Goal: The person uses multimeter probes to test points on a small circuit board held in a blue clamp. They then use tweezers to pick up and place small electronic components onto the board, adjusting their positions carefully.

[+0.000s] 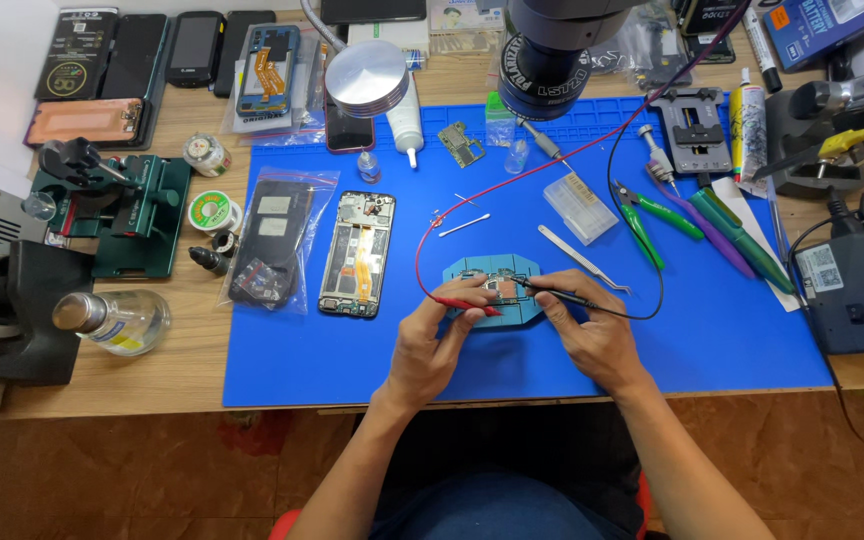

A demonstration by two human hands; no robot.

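a red probe (pixel 464 303) is pinched between the thumb and fingers of the left hand (pixel 430 345), fully closed on it, and a black probe (pixel 562 295) is pinched the same way in the right hand (pixel 592 335); both tips are brought down onto a small circuit board (pixel 497 288) clamped in a teal holder (pixel 497 290) on the blue mat (pixel 282 370), just in front of the person and below the microscope (pixel 547 55). the exact pads touched cannot be told, as they are too small to be seen. for this step to be done well, the heels of both hands are best rested on the mat so that the tips are steadied, and each probe is best held low on its shaft, like a pen. only light pressure should be put on, so that the board is not scratched and a tip does not slip across neighbouring parts. the red wire (pixel 422 235) and the black wire (pixel 652 260) should be kept loose and clear of the open phone (pixel 356 254), the tweezers (pixel 582 258) and the green cutters (pixel 657 220) lying nearby, so that nothing is dragged or snagged while the tips are set. whatever reading is shown cannot be seen here.
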